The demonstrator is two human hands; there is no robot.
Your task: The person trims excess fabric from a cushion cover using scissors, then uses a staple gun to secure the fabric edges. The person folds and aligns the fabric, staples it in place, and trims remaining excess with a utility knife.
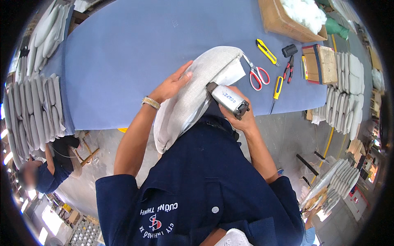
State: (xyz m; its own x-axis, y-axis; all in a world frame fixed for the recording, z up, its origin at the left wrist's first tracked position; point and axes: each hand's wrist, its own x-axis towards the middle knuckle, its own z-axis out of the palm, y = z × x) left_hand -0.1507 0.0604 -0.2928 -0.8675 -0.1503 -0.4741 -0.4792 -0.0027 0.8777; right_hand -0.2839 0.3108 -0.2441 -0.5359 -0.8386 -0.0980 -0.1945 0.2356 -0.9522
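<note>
A light grey upholstered seat cushion [207, 65] stands tilted on its edge at the near side of the blue table [123, 61], leaning close to my body. My left hand [172, 85] lies against its left face with the fingers stretched out. In my right hand [242, 117] is a silver pneumatic staple gun [228, 99], gripped by its body. The gun's dark nose touches or nearly touches the cushion's underside edge, where a white lining [232, 74] shows. Most of the underside is turned from view.
Red-handled scissors [258, 77], a yellow box cutter [266, 52], a yellow screwdriver [278, 89] and red-black pliers [289, 70] lie right of the cushion. A carton [283, 22] of white stuffing stands behind. Cushion stacks [35, 110] flank the table; a person sits at lower left.
</note>
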